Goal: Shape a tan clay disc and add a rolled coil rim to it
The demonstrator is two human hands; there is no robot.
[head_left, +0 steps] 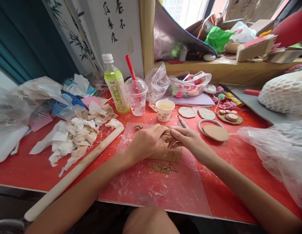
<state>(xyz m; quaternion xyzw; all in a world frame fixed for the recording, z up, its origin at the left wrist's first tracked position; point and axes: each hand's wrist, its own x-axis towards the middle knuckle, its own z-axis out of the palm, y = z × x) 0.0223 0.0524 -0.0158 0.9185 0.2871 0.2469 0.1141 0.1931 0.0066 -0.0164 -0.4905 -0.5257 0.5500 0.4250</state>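
Note:
My left hand (149, 140) and my right hand (183, 138) meet over the middle of the table, fingers closed on a small piece of brown clay (167, 132). Part of that piece is hidden by the fingers. Just below them lies a larger block of brown clay (165, 154), with cracks on its surface. Flat scraps and crumbs of clay (163, 167) are strewn in front of the block. All this rests on a clear plastic sheet (151, 190). A little clay lump (138, 127) sits to the left of my left hand.
A long wooden rolling pin (75, 172) lies slantwise at left, beside crumpled tissues (75, 138). Behind stand a drink bottle (115, 86), a plastic cup with a red straw (136, 104) and a paper cup (165, 110). Clay discs (215, 132) lie at right, near a plastic bag (282, 156).

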